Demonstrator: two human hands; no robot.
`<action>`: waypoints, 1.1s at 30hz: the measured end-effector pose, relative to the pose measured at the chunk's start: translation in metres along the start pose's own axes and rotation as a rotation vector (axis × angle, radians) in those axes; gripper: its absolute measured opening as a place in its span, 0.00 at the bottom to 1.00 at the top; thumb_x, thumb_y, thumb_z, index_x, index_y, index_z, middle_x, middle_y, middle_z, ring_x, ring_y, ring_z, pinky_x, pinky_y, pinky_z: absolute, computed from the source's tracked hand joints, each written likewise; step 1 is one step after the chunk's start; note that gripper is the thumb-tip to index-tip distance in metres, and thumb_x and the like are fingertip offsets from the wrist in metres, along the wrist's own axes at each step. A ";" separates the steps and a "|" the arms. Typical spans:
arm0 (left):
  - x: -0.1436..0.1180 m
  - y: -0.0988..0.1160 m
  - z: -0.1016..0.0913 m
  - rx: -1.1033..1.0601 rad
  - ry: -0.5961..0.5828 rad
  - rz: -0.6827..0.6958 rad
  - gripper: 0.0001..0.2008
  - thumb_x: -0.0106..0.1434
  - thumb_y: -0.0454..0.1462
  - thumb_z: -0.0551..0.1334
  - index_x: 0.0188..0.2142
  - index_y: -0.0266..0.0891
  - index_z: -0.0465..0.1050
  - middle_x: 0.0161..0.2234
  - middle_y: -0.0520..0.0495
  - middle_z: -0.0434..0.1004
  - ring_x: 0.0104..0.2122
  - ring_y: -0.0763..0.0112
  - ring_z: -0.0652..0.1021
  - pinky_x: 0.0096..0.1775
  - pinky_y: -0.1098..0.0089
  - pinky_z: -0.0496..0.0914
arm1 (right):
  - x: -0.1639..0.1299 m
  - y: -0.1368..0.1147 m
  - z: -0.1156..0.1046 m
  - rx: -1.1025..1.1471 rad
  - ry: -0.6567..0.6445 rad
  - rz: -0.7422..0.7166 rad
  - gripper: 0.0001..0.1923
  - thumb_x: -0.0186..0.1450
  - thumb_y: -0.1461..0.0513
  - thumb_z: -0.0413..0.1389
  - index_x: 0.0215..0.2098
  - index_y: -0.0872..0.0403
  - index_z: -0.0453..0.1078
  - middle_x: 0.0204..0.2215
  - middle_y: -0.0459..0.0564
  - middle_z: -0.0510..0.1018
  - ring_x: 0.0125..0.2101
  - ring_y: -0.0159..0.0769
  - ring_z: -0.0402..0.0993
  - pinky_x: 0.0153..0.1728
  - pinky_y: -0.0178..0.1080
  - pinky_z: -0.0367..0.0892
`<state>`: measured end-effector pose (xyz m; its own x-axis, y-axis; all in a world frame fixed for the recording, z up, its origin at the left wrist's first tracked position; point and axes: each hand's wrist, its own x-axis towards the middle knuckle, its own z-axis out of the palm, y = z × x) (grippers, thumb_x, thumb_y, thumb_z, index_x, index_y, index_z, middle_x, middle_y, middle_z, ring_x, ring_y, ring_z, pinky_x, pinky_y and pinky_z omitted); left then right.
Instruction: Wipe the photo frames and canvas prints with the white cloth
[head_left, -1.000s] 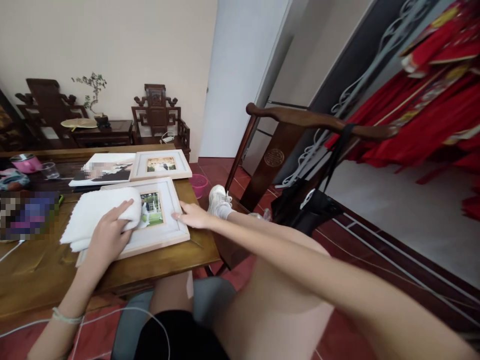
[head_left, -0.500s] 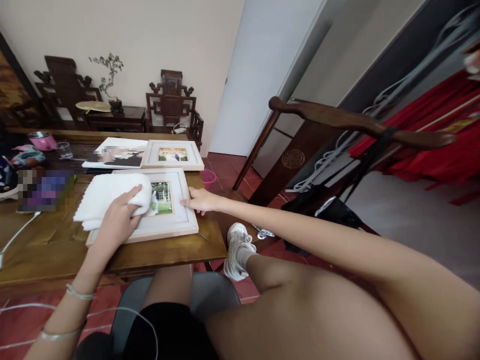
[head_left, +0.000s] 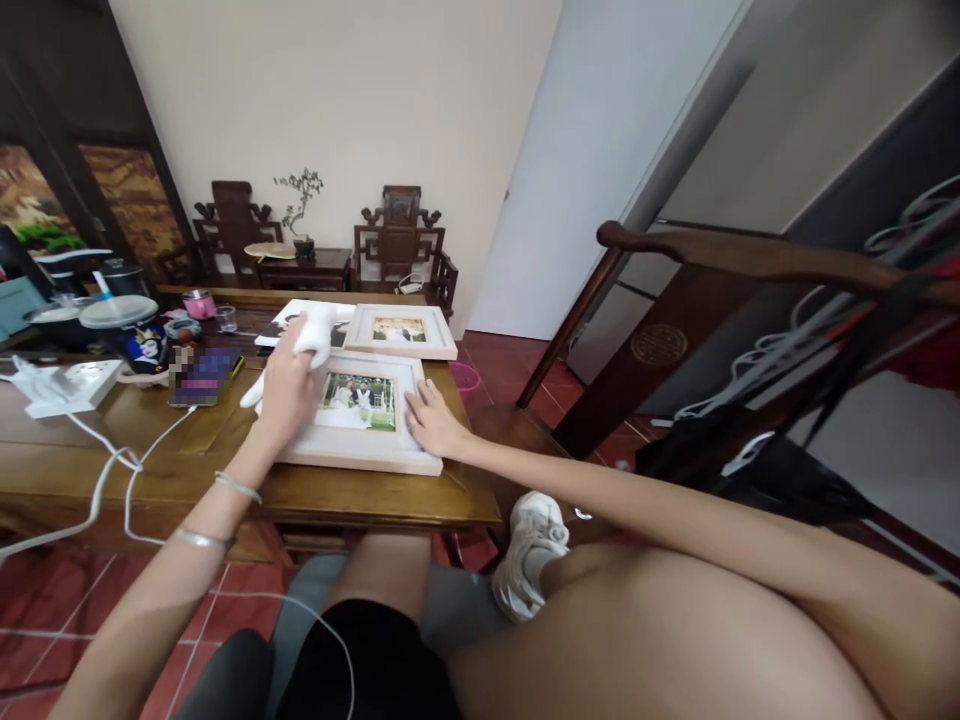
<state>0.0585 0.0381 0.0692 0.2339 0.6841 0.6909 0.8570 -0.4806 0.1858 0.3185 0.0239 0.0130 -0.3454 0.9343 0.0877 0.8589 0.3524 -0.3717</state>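
A white picture frame (head_left: 375, 455) with a colour photo lies flat at the near right corner of a dark wooden table (head_left: 225, 480). My left hand (head_left: 289, 385) grips a white cloth (head_left: 315, 330), bunched up and lifted above the frame's left edge. My right hand (head_left: 431, 420) presses flat on the frame's right border, fingers spread. A second white frame (head_left: 401, 330) lies just beyond, next to a printed photo partly hidden by the cloth.
Bowls, a cup with a lid (head_left: 120, 325), a power strip (head_left: 64, 385) with white cables and a phone (head_left: 202, 375) occupy the table's left. A carved wooden chair back (head_left: 750, 260) stands at the right. My raised knee and shoe (head_left: 529, 550) are below the table's corner.
My left hand has lifted the cloth off the photo and gathered it up; the photo is now uncovered. My right hand stays on the frame's right border. The view has swung left.
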 end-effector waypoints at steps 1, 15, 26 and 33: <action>0.007 -0.005 0.000 0.017 0.004 0.023 0.23 0.60 0.26 0.50 0.52 0.33 0.73 0.69 0.39 0.55 0.69 0.56 0.53 0.67 0.53 0.54 | -0.001 0.003 0.000 0.005 0.000 -0.011 0.28 0.69 0.65 0.45 0.65 0.69 0.57 0.70 0.72 0.44 0.71 0.59 0.31 0.67 0.59 0.44; -0.028 0.000 0.008 0.295 -0.609 0.054 0.22 0.58 0.22 0.51 0.45 0.34 0.78 0.67 0.37 0.59 0.66 0.50 0.62 0.61 0.49 0.62 | 0.018 0.002 -0.011 0.171 0.062 -0.121 0.31 0.56 0.76 0.48 0.58 0.64 0.70 0.62 0.64 0.68 0.67 0.47 0.55 0.68 0.51 0.48; -0.050 0.051 -0.030 0.356 -0.598 0.053 0.18 0.60 0.29 0.57 0.47 0.37 0.78 0.67 0.37 0.59 0.58 0.46 0.69 0.52 0.51 0.69 | 0.003 0.020 0.030 0.318 0.173 -0.104 0.32 0.57 0.74 0.48 0.59 0.58 0.69 0.64 0.59 0.67 0.69 0.48 0.50 0.68 0.58 0.47; 0.022 -0.035 0.020 0.255 -0.468 0.158 0.29 0.58 0.23 0.52 0.58 0.36 0.68 0.71 0.36 0.49 0.69 0.52 0.52 0.64 0.43 0.51 | 0.010 0.032 0.028 0.199 0.118 -0.242 0.35 0.55 0.74 0.48 0.61 0.62 0.66 0.64 0.64 0.66 0.69 0.49 0.49 0.68 0.57 0.46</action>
<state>0.0425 0.0812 0.0644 0.4977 0.8133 0.3014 0.8654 -0.4889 -0.1098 0.3314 0.0430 -0.0241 -0.4742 0.8286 0.2976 0.6626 0.5585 -0.4990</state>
